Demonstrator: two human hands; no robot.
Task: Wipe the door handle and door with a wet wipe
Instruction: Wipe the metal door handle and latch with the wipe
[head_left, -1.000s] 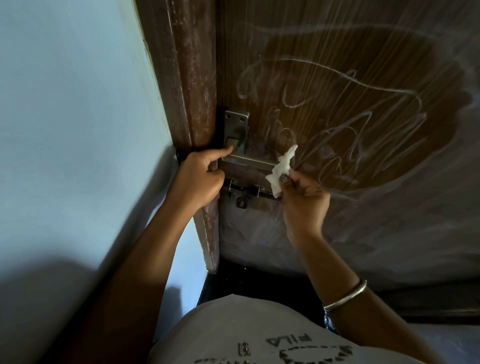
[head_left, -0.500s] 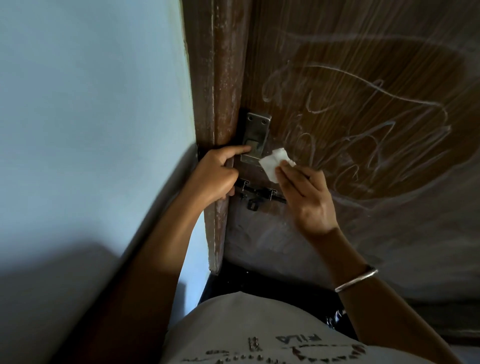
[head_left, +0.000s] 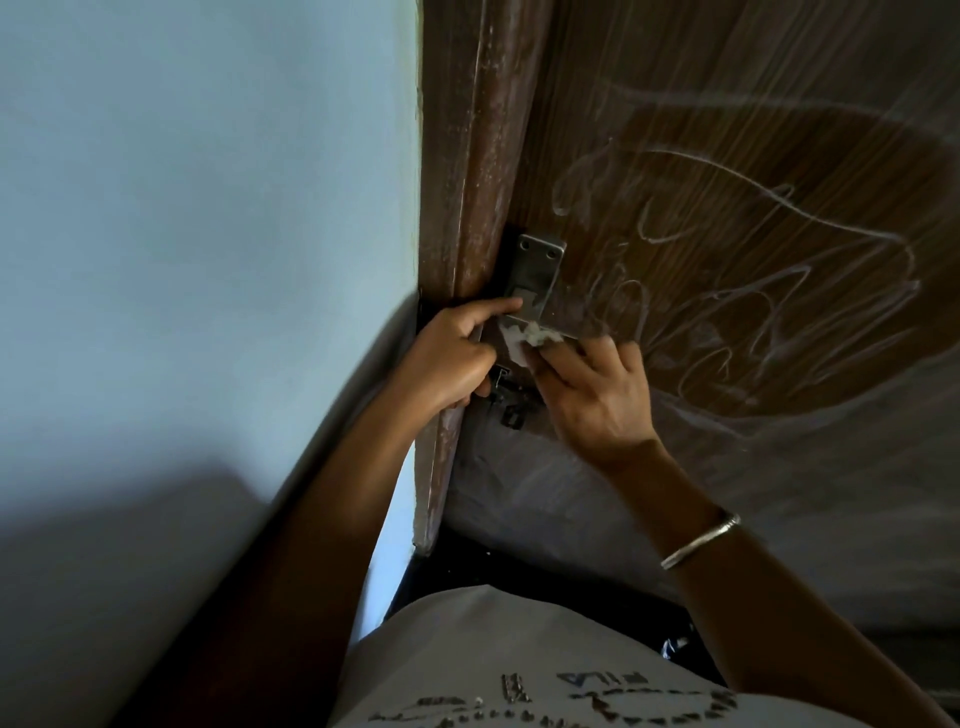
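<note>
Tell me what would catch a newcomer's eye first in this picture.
Probably the pale chalk-like scribbles sprawling across the brown door on the right. Next, at centre, the right hand pressing a white wipe against the metal handle, with the left hand steadying it by the frame. A silver bangle glints on the right wrist.

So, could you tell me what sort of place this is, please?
Probably a room doorway in a home: a wooden door with chalk-like scribbles, a metal door handle over a small latch, and a pale blue painted wall.
</note>
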